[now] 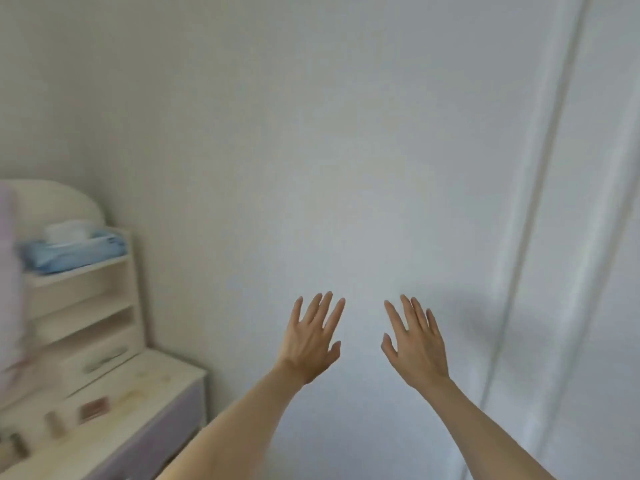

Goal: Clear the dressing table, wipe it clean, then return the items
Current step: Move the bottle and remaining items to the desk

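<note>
Dressing-table worktop (pixel 145 403) lies low at the left, small items (pixel 92 409) on it, blurred; both hands are raised right of it before the bare wall — left hand (pixel 311 341) nearer, right hand (pixel 415 344) farther; fingers spread wide, holding nothing.

dressing table (pixel 145 382): pale wood top, lilac front, sits low on your left, pretty blurry | small items (pixel 90 408): a brownish flat case and a couple of little bottles on the top, can't tell you more
</note>
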`<state>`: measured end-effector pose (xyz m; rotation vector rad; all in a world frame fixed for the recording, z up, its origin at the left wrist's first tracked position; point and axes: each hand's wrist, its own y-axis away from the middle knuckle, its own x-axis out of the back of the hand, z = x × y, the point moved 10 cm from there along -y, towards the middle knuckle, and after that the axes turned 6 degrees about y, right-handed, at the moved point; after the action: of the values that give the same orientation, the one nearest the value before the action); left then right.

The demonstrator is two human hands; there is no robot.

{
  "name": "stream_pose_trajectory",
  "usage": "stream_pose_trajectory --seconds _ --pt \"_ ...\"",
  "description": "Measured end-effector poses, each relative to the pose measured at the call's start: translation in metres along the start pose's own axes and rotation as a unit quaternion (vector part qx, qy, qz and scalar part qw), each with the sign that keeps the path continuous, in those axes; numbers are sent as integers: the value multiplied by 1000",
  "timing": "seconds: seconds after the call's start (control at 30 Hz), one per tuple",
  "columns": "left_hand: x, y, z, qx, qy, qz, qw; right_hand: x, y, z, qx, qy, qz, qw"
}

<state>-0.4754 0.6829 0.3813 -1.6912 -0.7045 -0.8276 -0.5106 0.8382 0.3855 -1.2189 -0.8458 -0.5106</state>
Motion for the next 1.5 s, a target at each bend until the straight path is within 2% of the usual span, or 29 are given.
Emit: stream_pose_trajectory --seconds 0.2,0.37,0.6,0.7,0.87,1.0,1.1,1.2,1.27,1.4,1.5 --pt "-12 85 -165 125 -64 -30 990 -50 -54 -190 131 -79 -21 988" --pt "-26 153 -279 247 -118 -71 959 -93 -86 -336 237 -133 -42 962" --pt "-52 241 -385 398 -127 -95 904 -152 -81 -518 390 -169 -96 900" --pt "-71 288 -415 461 -114 -112 873 -184 -64 -578 430 -172 -147 874" --pt "-115 370 -451 555 -80 -135 817 -232 -30 -659 477 -194 -193 835" --pt "-158 440 -475 635 -44 -162 754 -270 -5 -716 500 -185 -242 811" --pt "-180 474 -497 655 -18 -169 737 -295 14 -756 504 -172 -289 796" --pt "-196 491 -522 662 15 -151 734 -317 30 -786 485 -163 -353 784" --pt "-205 498 -537 673 61 -111 728 -330 36 -802 468 -144 -383 783" --pt "-225 507 -560 710 149 -65 685 -354 38 -826 433 -87 -403 802" --pt "-236 515 -570 739 186 -31 647 -364 41 -846 431 -66 -410 801"
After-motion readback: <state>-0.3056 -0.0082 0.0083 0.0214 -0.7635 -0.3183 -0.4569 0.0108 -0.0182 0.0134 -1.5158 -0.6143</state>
